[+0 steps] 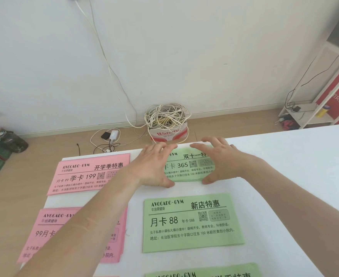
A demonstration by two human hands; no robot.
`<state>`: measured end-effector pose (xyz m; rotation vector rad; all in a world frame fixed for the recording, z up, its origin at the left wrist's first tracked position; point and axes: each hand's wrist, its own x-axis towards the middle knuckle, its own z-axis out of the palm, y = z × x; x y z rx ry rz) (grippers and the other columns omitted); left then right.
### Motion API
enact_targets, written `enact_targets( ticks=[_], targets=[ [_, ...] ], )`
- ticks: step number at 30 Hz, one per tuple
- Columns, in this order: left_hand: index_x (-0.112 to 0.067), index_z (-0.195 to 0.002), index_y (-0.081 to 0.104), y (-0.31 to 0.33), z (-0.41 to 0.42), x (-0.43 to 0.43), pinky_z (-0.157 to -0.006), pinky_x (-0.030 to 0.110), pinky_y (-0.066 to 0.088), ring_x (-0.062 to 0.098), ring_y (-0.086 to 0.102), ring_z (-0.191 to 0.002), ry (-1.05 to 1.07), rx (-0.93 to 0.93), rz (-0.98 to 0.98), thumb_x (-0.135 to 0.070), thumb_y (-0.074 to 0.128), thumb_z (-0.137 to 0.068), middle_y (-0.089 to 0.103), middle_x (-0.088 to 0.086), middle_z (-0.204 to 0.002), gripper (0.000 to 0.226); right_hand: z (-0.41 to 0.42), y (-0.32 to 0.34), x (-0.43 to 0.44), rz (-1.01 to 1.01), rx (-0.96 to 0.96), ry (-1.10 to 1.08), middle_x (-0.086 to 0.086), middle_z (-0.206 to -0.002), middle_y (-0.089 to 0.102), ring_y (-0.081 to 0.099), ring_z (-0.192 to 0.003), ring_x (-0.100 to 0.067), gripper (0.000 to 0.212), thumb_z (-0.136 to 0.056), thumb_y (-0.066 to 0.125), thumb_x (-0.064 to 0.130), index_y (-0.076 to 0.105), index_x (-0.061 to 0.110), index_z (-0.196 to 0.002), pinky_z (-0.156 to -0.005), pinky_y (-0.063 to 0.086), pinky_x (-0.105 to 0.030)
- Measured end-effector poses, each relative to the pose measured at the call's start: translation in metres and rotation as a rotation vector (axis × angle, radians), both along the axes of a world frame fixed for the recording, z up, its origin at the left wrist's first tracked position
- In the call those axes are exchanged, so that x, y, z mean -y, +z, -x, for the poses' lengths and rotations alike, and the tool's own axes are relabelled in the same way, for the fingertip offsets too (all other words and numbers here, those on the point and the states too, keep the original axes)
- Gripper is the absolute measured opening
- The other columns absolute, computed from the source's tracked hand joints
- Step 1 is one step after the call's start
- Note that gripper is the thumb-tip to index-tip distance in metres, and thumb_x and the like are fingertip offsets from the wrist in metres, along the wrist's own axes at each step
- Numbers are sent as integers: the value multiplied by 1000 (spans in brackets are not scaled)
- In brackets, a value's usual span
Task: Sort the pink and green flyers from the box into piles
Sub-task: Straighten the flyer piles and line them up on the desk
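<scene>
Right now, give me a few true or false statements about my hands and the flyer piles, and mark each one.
1. The left hand and the right hand both touch the far green pile. True.
2. The far pink pile lies to the right of the far green pile. False: it lies to its left.
3. The middle green pile has no hand on it. True.
4. The left hand grips a pink flyer. False: it rests on the far green pile.

On the counter [284,176], the middle pile [192,222] has the far pile [188,166] at 12 o'clock, the near pile [202,272] at 6, the left pile [50,232] at 9 and the corner pile [80,174] at 10. A box [167,134] sits on the floor [44,144] behind.
</scene>
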<state>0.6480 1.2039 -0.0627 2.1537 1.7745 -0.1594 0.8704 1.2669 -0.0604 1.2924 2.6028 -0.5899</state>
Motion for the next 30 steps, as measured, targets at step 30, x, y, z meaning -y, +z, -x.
enact_targets(
  ticks=[30],
  targets=[
    [-30,-143,28,3,-6,71,-109,35,32,16,21,-137,43,115,-156,-46,64,-83,22,-5,-147,72,-42,-8,115,3,2,153,18,-138,17,19,-129,-7,105,-60,66,68,13,42,-146,-107,28,-31]
  ],
)
